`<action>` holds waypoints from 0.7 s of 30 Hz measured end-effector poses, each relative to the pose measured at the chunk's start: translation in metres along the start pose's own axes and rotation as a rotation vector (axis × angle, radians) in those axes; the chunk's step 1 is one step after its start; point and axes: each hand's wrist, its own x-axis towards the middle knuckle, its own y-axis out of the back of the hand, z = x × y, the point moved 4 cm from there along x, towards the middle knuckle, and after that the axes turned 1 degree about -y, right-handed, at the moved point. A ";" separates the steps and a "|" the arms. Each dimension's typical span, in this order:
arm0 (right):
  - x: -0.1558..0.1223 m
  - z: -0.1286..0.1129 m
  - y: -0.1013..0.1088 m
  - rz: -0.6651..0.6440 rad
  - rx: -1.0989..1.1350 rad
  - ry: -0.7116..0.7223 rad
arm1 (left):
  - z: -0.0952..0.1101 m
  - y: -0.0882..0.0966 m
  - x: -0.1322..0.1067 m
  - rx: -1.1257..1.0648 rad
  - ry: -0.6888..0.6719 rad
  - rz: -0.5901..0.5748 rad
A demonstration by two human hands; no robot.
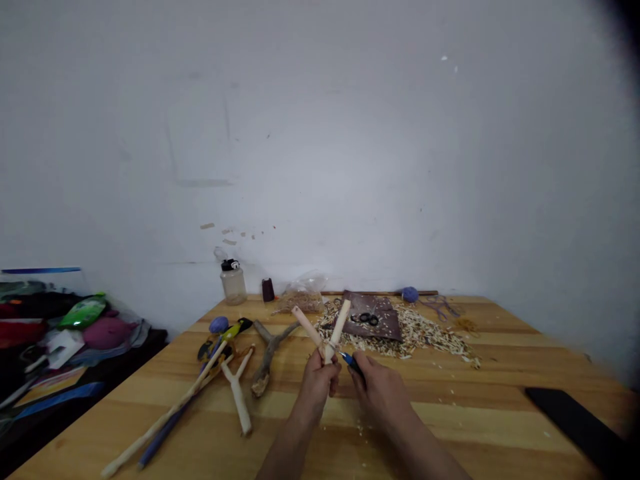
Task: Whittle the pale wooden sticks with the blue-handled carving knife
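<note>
My left hand [319, 381] is closed around the lower part of a pale, peeled forked stick [339, 325], whose two prongs point up and away from me. In my right hand [379, 385] is a carving knife [351, 362] with a blue and black handle. Its blade meets the stick near the crotch of the fork, just above my left fingers; the edge itself is too small to make out. Left of my hands lie another peeled forked stick [238, 395] and a grey-brown forked branch [269, 360] with its bark on.
Wood shavings [425, 331] spread around a brown leather piece [385, 319] bearing black scissors [369, 319]. A jar [233, 283], thread spool [268, 289] and plastic bag [303, 297] stand behind. Long sticks [160, 421] lie left; a black flat object [575, 423] lies right.
</note>
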 end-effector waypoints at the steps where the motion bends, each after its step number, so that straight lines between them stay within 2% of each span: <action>1: -0.001 -0.001 0.000 -0.003 0.015 0.004 | 0.001 0.000 0.000 -0.005 -0.003 0.001; 8: 0.002 0.008 0.000 0.012 0.133 -0.069 | 0.004 -0.001 -0.004 -0.066 0.027 -0.027; 16: 0.002 0.012 -0.011 0.038 0.259 -0.075 | -0.001 -0.005 -0.006 -0.123 0.088 -0.102; 21: 0.002 0.011 -0.010 0.030 0.313 -0.090 | 0.000 -0.009 -0.009 -0.116 0.085 -0.149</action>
